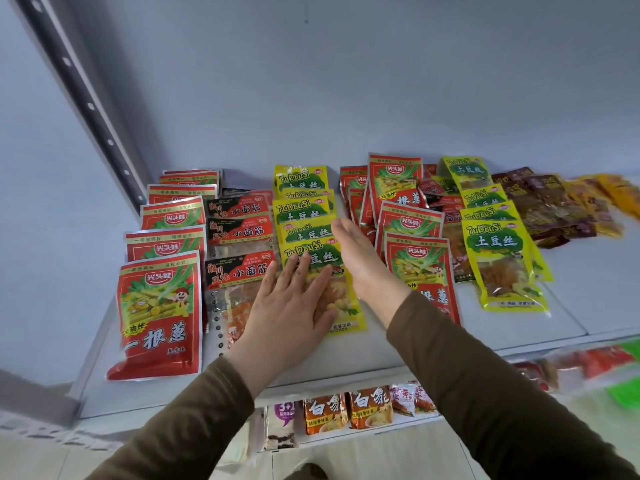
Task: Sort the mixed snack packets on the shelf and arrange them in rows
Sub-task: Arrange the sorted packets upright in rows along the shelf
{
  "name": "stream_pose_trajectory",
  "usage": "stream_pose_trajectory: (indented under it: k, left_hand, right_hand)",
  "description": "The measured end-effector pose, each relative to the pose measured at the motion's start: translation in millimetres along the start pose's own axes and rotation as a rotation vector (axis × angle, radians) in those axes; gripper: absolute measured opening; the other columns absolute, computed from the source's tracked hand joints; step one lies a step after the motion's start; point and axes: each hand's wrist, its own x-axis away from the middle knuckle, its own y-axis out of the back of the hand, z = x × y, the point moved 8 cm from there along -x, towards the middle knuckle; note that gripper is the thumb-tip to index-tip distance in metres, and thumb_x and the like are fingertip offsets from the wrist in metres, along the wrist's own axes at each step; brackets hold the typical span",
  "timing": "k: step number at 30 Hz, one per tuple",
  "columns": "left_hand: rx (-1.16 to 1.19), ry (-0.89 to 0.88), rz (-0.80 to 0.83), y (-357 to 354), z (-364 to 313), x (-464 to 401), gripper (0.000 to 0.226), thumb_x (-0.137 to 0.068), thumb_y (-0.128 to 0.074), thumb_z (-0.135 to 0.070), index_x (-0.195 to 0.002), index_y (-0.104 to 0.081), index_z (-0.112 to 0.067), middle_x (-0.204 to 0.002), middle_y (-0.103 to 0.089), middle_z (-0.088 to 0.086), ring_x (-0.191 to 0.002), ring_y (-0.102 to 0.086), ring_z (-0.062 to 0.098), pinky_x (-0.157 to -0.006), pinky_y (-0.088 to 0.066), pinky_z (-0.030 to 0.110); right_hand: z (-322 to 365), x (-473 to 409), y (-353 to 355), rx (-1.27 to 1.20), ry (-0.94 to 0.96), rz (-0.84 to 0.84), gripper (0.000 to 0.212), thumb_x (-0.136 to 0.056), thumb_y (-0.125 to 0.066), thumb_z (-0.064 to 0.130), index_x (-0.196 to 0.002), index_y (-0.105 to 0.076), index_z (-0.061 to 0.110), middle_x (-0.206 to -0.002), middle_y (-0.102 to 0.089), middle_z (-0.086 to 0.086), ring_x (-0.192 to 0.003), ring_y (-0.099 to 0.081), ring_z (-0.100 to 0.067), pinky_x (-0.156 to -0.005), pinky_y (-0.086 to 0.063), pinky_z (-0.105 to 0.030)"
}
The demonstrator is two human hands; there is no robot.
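On a white shelf (398, 351), snack packets laid out in overlapping rows running front to back. At far left, a row of red packets (162, 306); beside it, a row of black-and-red packets (239, 233); next, a row of yellow packets (304, 216). Left hand (291, 306) pressed flat on the front yellow packet (339, 296), fingers straight and spread, grip open. Right hand (356, 258) held edge-on along the right side of the yellow row, fingers straight and together, grip open, holding nothing. To the right, a second group of red packets (412, 223), loosely stacked, then more yellow packets (498, 254) fanned toward the front. Between those two, small dark red packets (433, 192) jumbled at the back. Farther right, dark brown packets (550, 206) and orange-yellow packets (609, 192) in a blurred heap. Below the shelf edge, orange noodle packs (349, 410) on a lower shelf. Olive-brown sleeves (485, 393) on both arms.
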Motion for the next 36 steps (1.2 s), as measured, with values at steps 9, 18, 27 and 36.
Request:
stream_pose_trajectory:
  k: [9,18,27,36]
  left_hand:
    - [0.114,-0.094,-0.065,17,-35,-7,0.071,-0.101,-0.005,-0.068,-0.164,0.002,-0.036,-0.172,0.011,0.003,-0.157,0.019,0.023,-0.127,0.012,0.046]
    - [0.106,-0.118,-0.067,1,-115,-48,0.073,-0.100,-0.005,-0.073,-0.163,0.004,-0.038,-0.173,0.006,0.005,-0.159,0.013,0.026,-0.128,0.008,0.048]
    - [0.066,0.007,-0.060,-11,-177,-120,0.074,-0.097,-0.002,-0.074,-0.163,-0.001,-0.041,-0.173,0.008,0.001,-0.158,0.011,0.027,-0.123,0.012,0.050]
    - [0.021,0.139,-0.014,-33,-166,-128,0.073,-0.095,-0.002,-0.076,-0.160,-0.001,-0.045,-0.173,0.007,-0.001,-0.159,0.010,0.027,-0.127,0.003,0.056]
  right_hand:
    - [56,42,68,0.150,0.303,-0.188,0.050,-0.105,-0.045,0.048,-0.151,-0.040,0.028,-0.153,-0.044,0.009,-0.136,-0.048,-0.004,-0.108,-0.041,-0.021]
    - [32,11,190,-0.027,0.123,-0.332,0.043,-0.106,-0.047,0.044,-0.145,-0.048,0.026,-0.142,-0.053,0.010,-0.132,-0.049,-0.009,-0.097,-0.045,-0.027]
    - [29,-60,211,-0.015,0.158,-0.075,0.049,-0.106,-0.046,0.045,-0.151,-0.043,0.026,-0.157,-0.042,0.005,-0.142,-0.041,-0.014,-0.109,-0.037,-0.032]
    - [59,-93,181,0.263,0.260,0.072,0.039,-0.103,-0.052,0.021,-0.142,-0.056,0.023,-0.121,-0.064,0.012,-0.101,-0.065,-0.019,-0.084,-0.058,-0.038]
